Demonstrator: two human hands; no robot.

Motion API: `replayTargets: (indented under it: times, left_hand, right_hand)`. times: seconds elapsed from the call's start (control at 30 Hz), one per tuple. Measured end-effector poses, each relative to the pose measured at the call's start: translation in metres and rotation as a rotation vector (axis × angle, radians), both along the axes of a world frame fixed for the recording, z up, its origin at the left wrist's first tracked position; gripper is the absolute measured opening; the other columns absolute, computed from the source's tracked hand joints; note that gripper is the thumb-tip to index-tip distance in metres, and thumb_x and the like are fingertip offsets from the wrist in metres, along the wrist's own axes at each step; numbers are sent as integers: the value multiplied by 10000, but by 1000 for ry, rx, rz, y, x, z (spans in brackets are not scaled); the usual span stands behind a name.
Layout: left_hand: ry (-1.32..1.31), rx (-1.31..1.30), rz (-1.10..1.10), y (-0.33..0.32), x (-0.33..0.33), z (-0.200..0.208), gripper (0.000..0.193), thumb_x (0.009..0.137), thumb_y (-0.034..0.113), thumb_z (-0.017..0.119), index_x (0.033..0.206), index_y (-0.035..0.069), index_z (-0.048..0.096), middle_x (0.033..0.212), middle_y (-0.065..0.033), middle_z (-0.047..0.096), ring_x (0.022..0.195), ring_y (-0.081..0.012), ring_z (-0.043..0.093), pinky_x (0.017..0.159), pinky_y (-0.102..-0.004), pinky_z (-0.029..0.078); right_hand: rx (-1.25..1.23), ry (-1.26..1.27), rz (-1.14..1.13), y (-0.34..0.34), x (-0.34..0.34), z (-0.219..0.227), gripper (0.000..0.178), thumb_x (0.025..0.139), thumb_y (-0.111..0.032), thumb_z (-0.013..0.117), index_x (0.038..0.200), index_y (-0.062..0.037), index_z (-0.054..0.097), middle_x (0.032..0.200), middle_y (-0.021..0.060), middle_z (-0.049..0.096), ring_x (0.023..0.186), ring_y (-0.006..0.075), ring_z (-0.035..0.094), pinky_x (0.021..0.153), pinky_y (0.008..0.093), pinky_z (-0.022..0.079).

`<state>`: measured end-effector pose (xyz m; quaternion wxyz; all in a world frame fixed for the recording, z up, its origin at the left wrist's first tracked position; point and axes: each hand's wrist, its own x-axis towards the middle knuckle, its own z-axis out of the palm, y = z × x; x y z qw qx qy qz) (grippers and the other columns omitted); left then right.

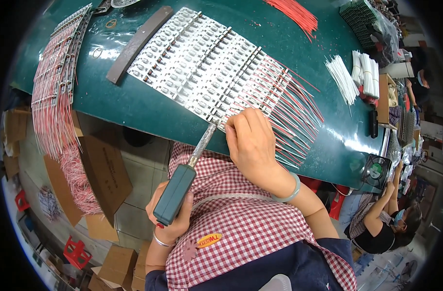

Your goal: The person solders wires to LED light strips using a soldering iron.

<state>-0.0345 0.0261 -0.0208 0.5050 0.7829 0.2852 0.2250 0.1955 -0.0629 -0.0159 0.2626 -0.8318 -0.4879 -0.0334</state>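
Observation:
My left hand (183,218) is wrapped round the dark green handle of a soldering iron (175,194). The iron's metal barrel slants up and to the right, and its tip meets the near edge of a white circuit board panel (187,63). Just right of the tip, my right hand (253,143) is closed in a pinch over the panel's edge. Whatever its fingertips hold is hidden. Red and white wires (296,123) fan out from the panel's right end, partly under my right hand. Rows of small components cover the panel.
A dark bar (139,43) lies along the panel's left end. More wired panels (56,72) hang over the table's left edge above a cardboard box (102,165). Red wires (294,14) and white wire bundles (342,77) lie farther off. A small fan (376,169) and a co-worker (376,223) are at right.

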Motion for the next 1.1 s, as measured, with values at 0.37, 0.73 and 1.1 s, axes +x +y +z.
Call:
replayTargets:
  times: [0.37, 0.73, 1.1]
  left_hand:
    - [32, 36, -50, 3, 8, 1, 187, 782, -24, 765, 953, -64, 703, 936, -169, 706, 776, -293, 710, 658, -326, 563]
    - [6, 12, 41, 0, -4, -3, 228, 815, 28, 768, 1008, -63, 690, 903, -158, 686, 742, -284, 688, 652, -337, 549]
    - [-73, -214, 137, -4, -7, -11, 399, 887, -37, 707, 1276, -57, 618, 1167, -131, 685, 785, -141, 635, 682, -288, 529]
  right_hand:
    - [-36, -32, -24, 3, 1, 1, 115, 832, -23, 684, 874, -30, 577, 845, 111, 500, 819, 286, 533, 705, 403, 418]
    - [-47, -27, -35, 3, 1, 1, 107, 847, -39, 678, 864, -35, 573, 843, 107, 500, 826, 283, 536, 707, 402, 417]
    - [-154, 27, 63, -19, 8, 15, 219, 814, -136, 759, 963, -46, 626, 954, 87, 539, 908, 273, 524, 774, 397, 415]
